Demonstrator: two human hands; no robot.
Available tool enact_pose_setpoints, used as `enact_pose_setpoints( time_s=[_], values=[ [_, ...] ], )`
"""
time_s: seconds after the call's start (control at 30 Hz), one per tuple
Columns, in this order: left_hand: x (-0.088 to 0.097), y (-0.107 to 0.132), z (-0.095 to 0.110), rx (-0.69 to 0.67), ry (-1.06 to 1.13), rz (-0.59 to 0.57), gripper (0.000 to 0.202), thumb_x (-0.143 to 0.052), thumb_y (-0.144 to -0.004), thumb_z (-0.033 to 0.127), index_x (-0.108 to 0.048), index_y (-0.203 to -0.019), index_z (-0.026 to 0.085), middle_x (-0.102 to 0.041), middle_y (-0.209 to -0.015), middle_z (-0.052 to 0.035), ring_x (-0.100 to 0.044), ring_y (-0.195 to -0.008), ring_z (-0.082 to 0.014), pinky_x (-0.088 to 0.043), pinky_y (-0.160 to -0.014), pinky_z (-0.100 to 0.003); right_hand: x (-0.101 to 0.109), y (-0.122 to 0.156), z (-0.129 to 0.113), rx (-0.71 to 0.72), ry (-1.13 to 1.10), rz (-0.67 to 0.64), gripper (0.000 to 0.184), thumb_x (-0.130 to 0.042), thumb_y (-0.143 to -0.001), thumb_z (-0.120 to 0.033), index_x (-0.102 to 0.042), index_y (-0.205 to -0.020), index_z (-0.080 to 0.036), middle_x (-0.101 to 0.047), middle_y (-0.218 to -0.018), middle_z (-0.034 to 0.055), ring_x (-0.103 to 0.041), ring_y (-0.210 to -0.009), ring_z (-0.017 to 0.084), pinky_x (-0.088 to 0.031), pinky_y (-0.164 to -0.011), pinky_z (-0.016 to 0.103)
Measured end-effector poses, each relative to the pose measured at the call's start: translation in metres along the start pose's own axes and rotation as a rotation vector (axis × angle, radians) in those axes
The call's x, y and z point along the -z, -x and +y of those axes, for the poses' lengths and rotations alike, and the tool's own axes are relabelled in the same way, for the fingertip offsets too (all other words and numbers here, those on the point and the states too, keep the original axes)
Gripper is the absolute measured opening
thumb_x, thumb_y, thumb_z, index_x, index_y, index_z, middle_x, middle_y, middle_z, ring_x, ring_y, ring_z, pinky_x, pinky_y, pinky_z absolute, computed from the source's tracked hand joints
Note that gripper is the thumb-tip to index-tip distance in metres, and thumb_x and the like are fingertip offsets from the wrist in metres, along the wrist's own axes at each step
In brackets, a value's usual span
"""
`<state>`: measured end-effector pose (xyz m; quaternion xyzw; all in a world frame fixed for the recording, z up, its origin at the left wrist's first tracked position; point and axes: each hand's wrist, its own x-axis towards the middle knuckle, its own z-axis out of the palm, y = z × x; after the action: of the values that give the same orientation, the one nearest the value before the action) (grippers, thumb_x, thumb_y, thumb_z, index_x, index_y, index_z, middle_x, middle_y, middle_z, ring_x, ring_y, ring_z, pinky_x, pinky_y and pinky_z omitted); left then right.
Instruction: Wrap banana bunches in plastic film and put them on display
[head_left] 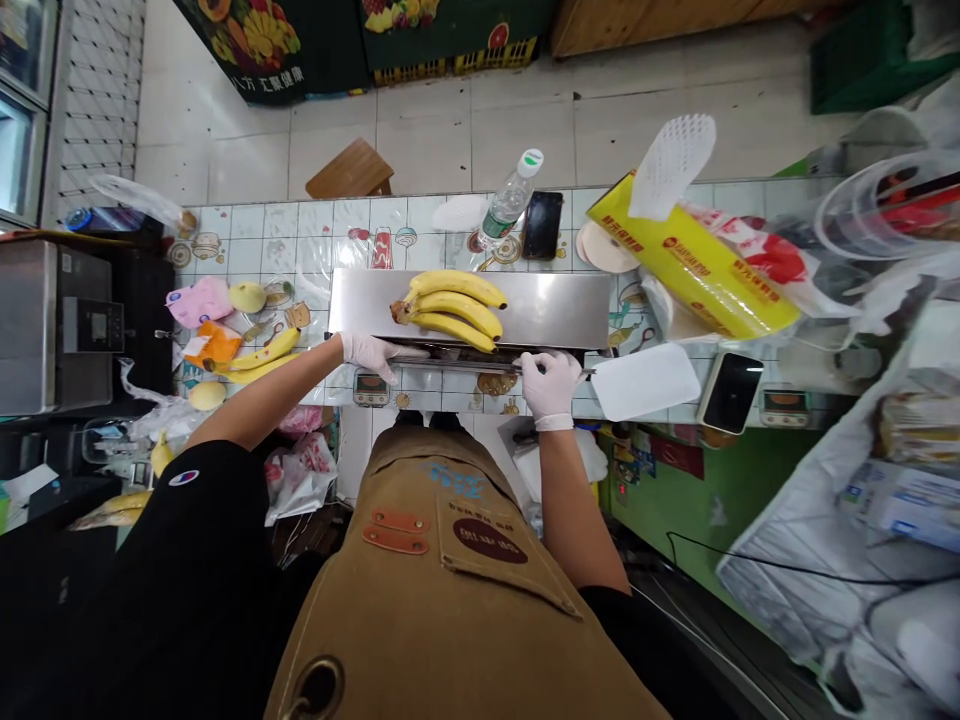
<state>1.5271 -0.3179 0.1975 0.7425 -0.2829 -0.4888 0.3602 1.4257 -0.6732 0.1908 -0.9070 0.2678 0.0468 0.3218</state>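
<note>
A bunch of three yellow bananas (450, 308) lies on the steel plate (559, 310) of a counter-top machine in front of me. Both my hands wear white gloves. My left hand (373, 353) rests at the plate's front left corner, fingers stretched flat along the front bar. At the front bar just right of the bananas, my right hand (551, 386) has its fingers curled and pinched; what they grip is too thin to make out. Neither hand touches the bananas.
A white foam tray (646, 381) and a phone (731, 392) lie right of my right hand. A yellow film box (694, 268), water bottle (512, 197) and second phone (541, 225) sit behind the plate. Loose bananas (259, 358) and fruit lie left, by a steel machine (56, 325).
</note>
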Motion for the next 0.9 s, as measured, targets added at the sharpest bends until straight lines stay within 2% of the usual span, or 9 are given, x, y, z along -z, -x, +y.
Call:
enact_pose_setpoints(
  time_s=[0.1,0.37,0.5,0.77,0.9],
  values=[
    [0.001,0.0,0.001,-0.013,0.137,-0.107,0.114,-0.093,-0.067,0.049,-0.048,-0.17,0.028,-0.057,-0.169,-0.0082,-0.049,-0.159,-0.0333,-0.045,-0.126,-0.043,0.0,0.0,0.0,0.011,0.009,0.01,0.031,-0.056,-0.096,-0.035,-0.077,-0.076,-0.025,-0.071,-0.118,0.0115,-0.041,-0.139,0.035,-0.026,-0.127,0.058],
    [0.004,0.011,0.01,-0.08,0.178,-0.133,0.083,-0.082,-0.081,0.046,-0.062,-0.16,0.032,-0.063,-0.163,-0.0048,-0.047,-0.161,-0.0319,-0.034,-0.135,-0.047,0.003,0.002,-0.003,0.008,-0.022,0.0,0.031,-0.058,-0.097,-0.037,-0.077,-0.075,-0.024,-0.072,-0.12,0.0112,-0.042,-0.139,0.035,-0.022,-0.129,0.057],
    [0.005,0.012,0.01,-0.08,0.163,-0.104,0.088,-0.084,-0.079,0.047,-0.059,-0.162,0.033,-0.061,-0.165,-0.0036,-0.045,-0.162,-0.0322,-0.035,-0.134,-0.046,0.002,0.0,-0.001,0.002,-0.008,-0.01,0.031,-0.058,-0.096,-0.037,-0.077,-0.075,-0.024,-0.072,-0.122,0.0112,-0.041,-0.139,0.035,-0.022,-0.129,0.059],
    [0.001,0.008,0.001,-0.103,0.122,-0.057,0.093,-0.084,-0.079,0.047,-0.055,-0.165,0.028,-0.062,-0.164,-0.0074,-0.043,-0.163,-0.0329,-0.034,-0.135,-0.045,0.001,0.001,-0.002,-0.015,-0.02,0.01,0.03,-0.06,-0.095,-0.036,-0.074,-0.071,-0.023,-0.073,-0.119,0.0113,-0.043,-0.14,0.034,-0.021,-0.13,0.055],
    [0.002,0.011,-0.004,-0.143,0.192,-0.12,0.095,-0.083,-0.083,0.046,-0.048,-0.17,0.025,-0.055,-0.17,-0.0095,-0.042,-0.164,-0.0316,-0.033,-0.136,-0.044,0.001,0.001,-0.002,0.001,-0.056,0.033,0.031,-0.061,-0.095,-0.037,-0.073,-0.069,-0.024,-0.072,-0.112,0.0099,-0.044,-0.138,0.034,-0.021,-0.13,0.056]
  ],
)
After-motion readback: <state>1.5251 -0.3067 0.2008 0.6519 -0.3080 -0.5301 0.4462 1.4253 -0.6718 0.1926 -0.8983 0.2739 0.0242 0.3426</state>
